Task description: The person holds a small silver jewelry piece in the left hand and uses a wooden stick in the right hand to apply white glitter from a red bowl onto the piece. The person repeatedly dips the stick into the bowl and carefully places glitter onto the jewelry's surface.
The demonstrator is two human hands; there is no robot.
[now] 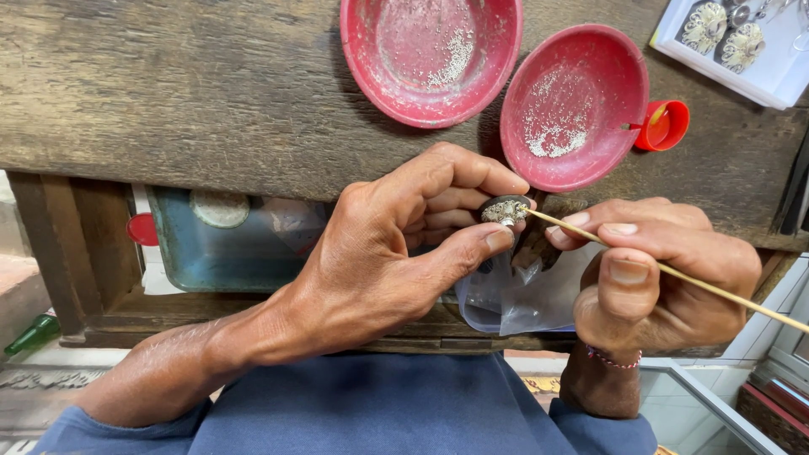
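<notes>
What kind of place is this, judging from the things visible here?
Probably a small jewellery workbench: a worn wooden bench, red bowls of tiny beads, and a small ornament worked with a thin stick.

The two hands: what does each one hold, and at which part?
The left hand pinches a small round ornament by its rim. The right hand holds a thin wooden stick near its front end, tip on the ornament.

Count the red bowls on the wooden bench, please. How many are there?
2. One red bowl lies at the top centre, cut by the picture's upper edge. The second red bowl lies to its right, just above the hands, beside a small red cap. None seems hidden.
</notes>
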